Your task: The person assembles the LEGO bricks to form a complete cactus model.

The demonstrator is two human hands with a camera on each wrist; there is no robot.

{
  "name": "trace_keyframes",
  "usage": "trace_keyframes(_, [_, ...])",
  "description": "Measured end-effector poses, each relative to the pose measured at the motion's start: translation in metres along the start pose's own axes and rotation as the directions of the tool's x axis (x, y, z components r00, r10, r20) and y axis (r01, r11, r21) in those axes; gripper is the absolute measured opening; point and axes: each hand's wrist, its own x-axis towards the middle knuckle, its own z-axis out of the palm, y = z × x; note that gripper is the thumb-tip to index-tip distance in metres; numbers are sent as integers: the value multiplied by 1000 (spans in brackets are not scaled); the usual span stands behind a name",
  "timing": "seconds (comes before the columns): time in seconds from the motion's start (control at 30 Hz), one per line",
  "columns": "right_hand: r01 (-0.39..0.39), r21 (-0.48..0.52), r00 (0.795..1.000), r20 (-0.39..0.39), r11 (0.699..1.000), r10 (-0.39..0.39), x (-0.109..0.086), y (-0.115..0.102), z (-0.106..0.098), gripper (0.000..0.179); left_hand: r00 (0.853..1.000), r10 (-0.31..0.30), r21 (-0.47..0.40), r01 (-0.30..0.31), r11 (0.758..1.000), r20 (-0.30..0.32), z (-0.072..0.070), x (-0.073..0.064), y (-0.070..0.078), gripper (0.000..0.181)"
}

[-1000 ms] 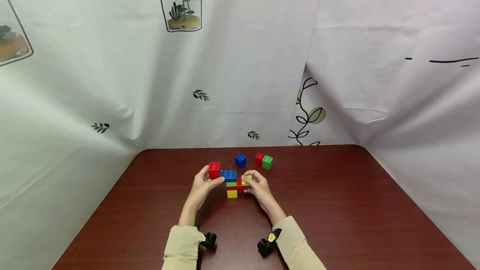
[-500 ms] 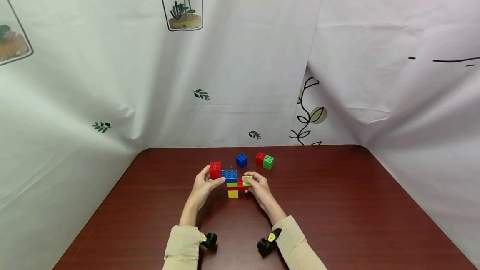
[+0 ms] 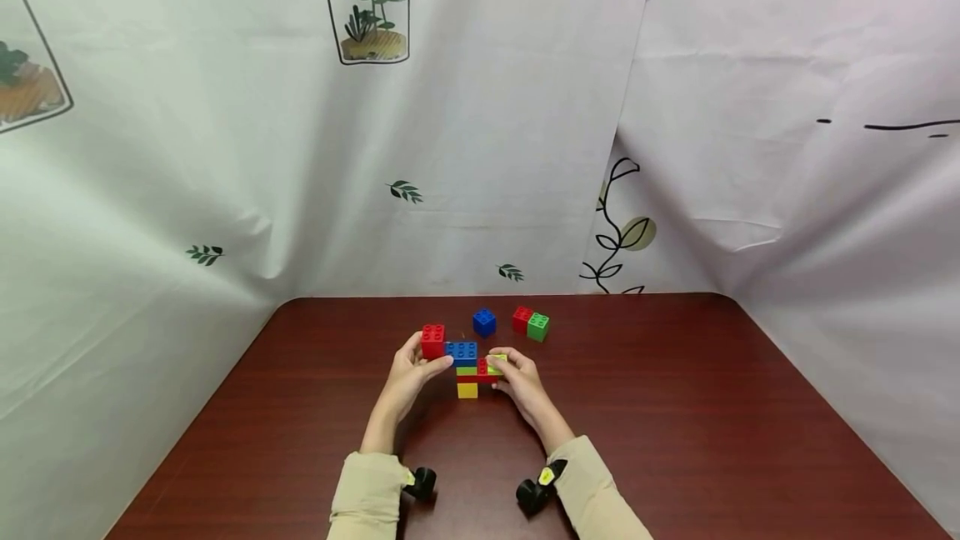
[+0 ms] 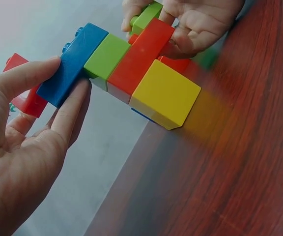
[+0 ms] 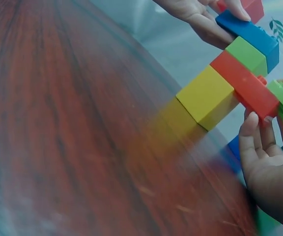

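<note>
A toy brick structure stands on the table between both hands. Its yellow brick (image 4: pixel 166 93) is at the base and meets its own reflection in the tabletop. Above come a long red brick (image 5: pixel 244 83), a lime green brick (image 4: pixel 107 56) and a long blue brick (image 3: pixel 461 352). A red brick (image 3: pixel 432 341) sits at the blue one's left end, and a second lime green brick (image 3: pixel 498 364) on the long red one's right end. My left hand (image 3: pixel 405 382) pinches the blue brick, thumb in front. My right hand (image 3: pixel 522 386) grips the structure's right end, its thumb at the second lime green brick.
Behind the structure lie a loose blue brick (image 3: pixel 484 322) and, to its right, a red brick (image 3: pixel 522 319) beside a green brick (image 3: pixel 537 327). The brown table (image 3: pixel 675 423) ends at a white patterned cloth (image 3: pixel 480 148). A black wrist camera (image 3: pixel 422 483) sits by the left cuff.
Both hands keep their hold on the structure. The whole head view shifts slightly; no brick visibly moves relative to the others.
</note>
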Motion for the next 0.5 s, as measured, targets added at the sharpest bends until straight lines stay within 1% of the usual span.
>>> trace_keyframes(0.03, [-5, 4, 1000, -1, 1000, 5, 3, 4, -2, 39, 1000, 1, 5, -1, 1000, 0, 0, 0, 0, 56])
trace_keyframes(0.27, [5, 26, 1000, 18, 1000, -5, 3, 4, -3, 35, 1000, 1, 15, 0, 1000, -9, 1, 0, 1, 56])
trace_keyframes(0.37, [9, 46, 1000, 14, 999, -10, 1, 3, -4, 28, 1000, -2, 21, 2, 1000, -9, 1, -2, 1, 57])
trace_keyframes(0.5, [31, 32, 999, -16, 999, -30, 1, 2, -7, 27, 1000, 3, 26, -3, 1000, -7, 1, -2, 1, 57])
